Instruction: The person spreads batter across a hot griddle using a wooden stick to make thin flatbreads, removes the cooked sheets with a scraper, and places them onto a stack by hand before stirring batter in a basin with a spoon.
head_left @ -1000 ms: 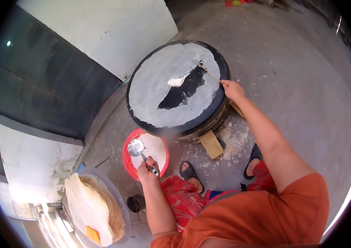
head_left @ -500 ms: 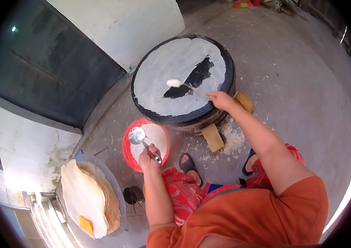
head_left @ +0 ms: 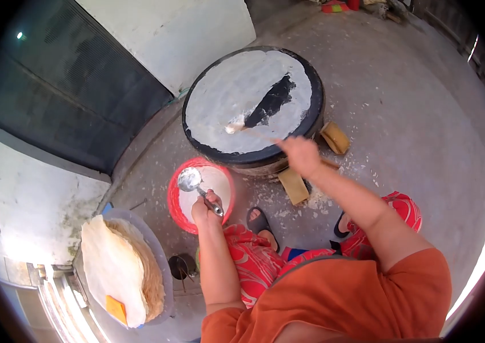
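Observation:
My right hand [head_left: 301,154] is closed round the handle of a spreader [head_left: 235,126], whose batter-coated head lies on the near left part of a round black griddle [head_left: 316,94]. White batter [head_left: 219,103] covers most of the griddle, and a dark bare strip runs through its right half. In my left hand [head_left: 206,209] is a metal ladle [head_left: 190,179], its bowl smeared with white batter. The ladle hangs over a red bucket [head_left: 175,208] that holds more white batter.
At the lower left, a stack of thin flat pancakes [head_left: 114,268] sits on a round tray [head_left: 165,274], with an orange piece [head_left: 115,308] on top. A dark pot [head_left: 180,266] stands beside it. Yellowish blocks [head_left: 294,186] and white crumbs lie by the griddle's base.
My right hand has moved the spreader toward the near left of the griddle. Batter now covers the lower left end of the dark strip. My left hand holds the ladle almost still.

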`<state>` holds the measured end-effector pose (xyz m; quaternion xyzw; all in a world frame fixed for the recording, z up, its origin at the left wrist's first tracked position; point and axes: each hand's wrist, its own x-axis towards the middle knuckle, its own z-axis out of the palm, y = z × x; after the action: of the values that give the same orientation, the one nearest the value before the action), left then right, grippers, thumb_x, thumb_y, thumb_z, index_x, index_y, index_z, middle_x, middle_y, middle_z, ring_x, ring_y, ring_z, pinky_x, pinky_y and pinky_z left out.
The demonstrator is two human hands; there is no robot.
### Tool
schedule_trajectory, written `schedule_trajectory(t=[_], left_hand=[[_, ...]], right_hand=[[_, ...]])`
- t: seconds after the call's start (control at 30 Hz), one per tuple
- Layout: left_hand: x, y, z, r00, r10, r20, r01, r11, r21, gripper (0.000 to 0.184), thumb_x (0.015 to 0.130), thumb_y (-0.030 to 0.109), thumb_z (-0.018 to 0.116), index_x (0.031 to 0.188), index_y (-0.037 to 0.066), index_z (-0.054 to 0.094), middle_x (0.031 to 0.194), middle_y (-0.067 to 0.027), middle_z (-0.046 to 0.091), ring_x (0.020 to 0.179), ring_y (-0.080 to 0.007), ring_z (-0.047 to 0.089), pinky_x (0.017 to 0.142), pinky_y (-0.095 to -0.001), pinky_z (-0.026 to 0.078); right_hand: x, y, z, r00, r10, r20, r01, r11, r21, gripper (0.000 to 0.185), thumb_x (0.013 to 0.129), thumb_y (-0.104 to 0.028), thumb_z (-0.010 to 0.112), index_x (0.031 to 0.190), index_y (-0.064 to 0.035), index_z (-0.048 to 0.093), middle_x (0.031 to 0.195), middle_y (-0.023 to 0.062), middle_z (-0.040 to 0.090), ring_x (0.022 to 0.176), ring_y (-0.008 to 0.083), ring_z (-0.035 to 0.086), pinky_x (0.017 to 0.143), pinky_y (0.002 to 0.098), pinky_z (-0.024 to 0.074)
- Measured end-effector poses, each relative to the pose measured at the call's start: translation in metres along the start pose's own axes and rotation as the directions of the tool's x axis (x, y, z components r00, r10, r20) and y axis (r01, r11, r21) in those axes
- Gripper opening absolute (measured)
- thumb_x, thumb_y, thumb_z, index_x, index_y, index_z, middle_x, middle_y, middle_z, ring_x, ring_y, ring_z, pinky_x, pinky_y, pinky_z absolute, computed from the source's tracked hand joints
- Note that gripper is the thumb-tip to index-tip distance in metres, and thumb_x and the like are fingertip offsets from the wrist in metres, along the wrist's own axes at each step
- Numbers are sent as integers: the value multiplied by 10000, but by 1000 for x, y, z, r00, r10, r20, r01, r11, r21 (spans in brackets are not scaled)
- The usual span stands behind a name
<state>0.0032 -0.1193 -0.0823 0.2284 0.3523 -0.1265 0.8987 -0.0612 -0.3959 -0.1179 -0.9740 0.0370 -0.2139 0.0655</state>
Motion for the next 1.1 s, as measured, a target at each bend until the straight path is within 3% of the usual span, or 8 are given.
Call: schedule_trajectory(t=[0.23,0.33,0.4,0.6,0.73,0.87,1.0,1.1], left_hand=[[-2,-1,-2,999,-47,-15,47,999,13,281,937,206,217,987,-40,344,835,-131,440,550,-141,408,431,-230,410],[-3,-4,0,1000,-8,-28,8,1000,24,281,937,205,223,980,-43,349,833,-128,441,539,-139,407,431,-227,411],[-4,-6,3,999,17,-30,-16,999,31,283,936,206,226,975,-44,352,833,-126,442,535,-138,408,431,-225,411],[-3,-6,3,998,-66,9,66,998,3,301,938,229,230,978,-41,357,834,-118,440,545,-140,420,434,-227,414],[-9,-14,12,998,11,-65,-9,999,35,251,924,164,240,968,-51,362,790,-117,453,483,-129,413,396,-209,405],[-10,-14,14,996,51,-66,-47,997,66,244,921,156,245,972,-54,358,795,-117,449,494,-127,417,399,-210,407],[-7,-14,11,999,10,-54,-7,999,50,249,921,161,246,979,-55,355,796,-114,447,499,-127,420,402,-211,411],[-7,-14,12,997,29,-75,-25,999,46,256,924,173,247,978,-53,353,799,-112,445,499,-126,419,400,-209,408]], right_hand=[[0,26,28,990,143,-14,-143,975,-173,412,686,-74,506,1093,-129,543,741,44,518,624,213,527,513,328,438],[1,29,19,935,349,-57,-329,917,224,359,694,-49,488,1032,-144,562,738,77,528,666,274,553,583,394,458],[-15,10,11,979,185,-91,-142,923,357,403,683,-44,479,1065,-153,548,750,85,525,694,288,553,617,418,456],[-1,70,21,965,255,-56,-255,967,2,380,683,-43,507,1050,-130,554,770,94,536,709,274,564,578,374,458],[9,58,11,894,448,-28,-408,836,367,379,662,-38,481,1018,-129,574,847,112,581,755,297,574,643,406,463],[-19,48,4,980,196,38,-199,970,142,410,662,-44,493,1049,-162,561,794,79,552,723,267,566,605,374,462],[-2,98,15,947,317,-52,-317,948,22,408,677,-25,479,1052,-165,559,790,87,550,718,275,568,604,372,463],[8,86,-5,837,546,21,-527,796,298,364,683,-58,488,1031,-124,572,830,133,580,779,309,576,666,396,462]])
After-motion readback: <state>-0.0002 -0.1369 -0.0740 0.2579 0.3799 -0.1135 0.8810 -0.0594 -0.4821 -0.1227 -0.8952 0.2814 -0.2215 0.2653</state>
